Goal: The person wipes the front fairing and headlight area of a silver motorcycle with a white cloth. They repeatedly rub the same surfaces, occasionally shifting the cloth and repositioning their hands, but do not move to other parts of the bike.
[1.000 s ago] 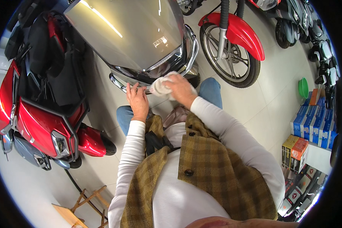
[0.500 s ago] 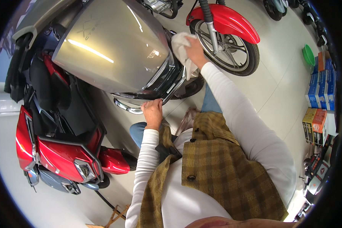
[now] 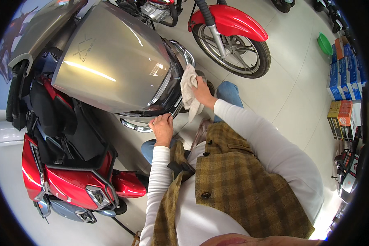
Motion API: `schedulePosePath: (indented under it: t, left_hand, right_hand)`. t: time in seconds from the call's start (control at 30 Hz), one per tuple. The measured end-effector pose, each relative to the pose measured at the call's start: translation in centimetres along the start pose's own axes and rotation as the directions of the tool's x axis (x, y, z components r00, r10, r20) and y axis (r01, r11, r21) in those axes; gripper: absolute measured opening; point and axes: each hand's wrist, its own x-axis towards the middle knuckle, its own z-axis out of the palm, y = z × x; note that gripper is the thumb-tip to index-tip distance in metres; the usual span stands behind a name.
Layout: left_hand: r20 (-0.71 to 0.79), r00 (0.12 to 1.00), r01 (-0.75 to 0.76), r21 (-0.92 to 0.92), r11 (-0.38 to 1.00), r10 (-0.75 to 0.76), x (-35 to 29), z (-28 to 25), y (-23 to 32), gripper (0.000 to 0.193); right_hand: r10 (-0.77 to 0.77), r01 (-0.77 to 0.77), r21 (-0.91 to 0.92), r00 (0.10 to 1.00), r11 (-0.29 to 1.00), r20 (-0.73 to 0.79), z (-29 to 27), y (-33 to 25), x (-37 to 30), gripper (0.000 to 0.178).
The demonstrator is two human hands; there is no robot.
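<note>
A scooter with a glossy grey-gold body panel (image 3: 115, 61) stands in front of me, a dark lamp section (image 3: 163, 92) at its near end. A chrome guard bar (image 3: 135, 127) curves around that end. My left hand (image 3: 163, 129) is closed with its fingers curled over the bar; the fingertips are partly hidden. Gripped in my right hand (image 3: 202, 93) is a crumpled off-white cloth (image 3: 188, 84), which lies against the right side of the bar and droops below my fingers.
A red motorcycle's front wheel (image 3: 233, 53) and fender (image 3: 233, 21) stand ahead to the right. On the left is a red scooter (image 3: 69, 180). Stacked blue boxes (image 3: 346, 78), orange and yellow cartons (image 3: 340, 112) and a green basin (image 3: 324, 44) line the right side.
My right hand has drawn the cloth nearer along the right side of the chrome bar. My left hand stays on the bar. The whole view has shifted slightly.
</note>
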Motion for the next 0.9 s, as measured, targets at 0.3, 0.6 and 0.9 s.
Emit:
schedulePosePath:
  t: [0.3, 0.6, 0.9]
  left_hand:
    - [0.092, 0.994, 0.063, 0.007, 0.998, -0.064, 0.6, -0.2, -0.3, 0.016]
    - [-0.011, 1.0, -0.015, -0.482, 0.876, 0.011, 2.6, 1.5, 3.0, 0.03]
    - [-0.017, 1.0, -0.026, -0.383, 0.923, 0.022, 3.2, 1.8, 3.0, 0.027]
  right_hand:
    - [0.127, -0.227, 0.149, 0.862, 0.962, 0.491, 4.2, -4.6, -10.1, 0.057]
    - [-0.255, 0.396, 0.339, 0.884, 0.853, -0.392, -4.4, -10.3, 2.9, 0.052]
    - [-0.38, 0.362, -0.396, 0.924, 0.844, 0.036, -2.1, -10.2, 15.8, 0.046]
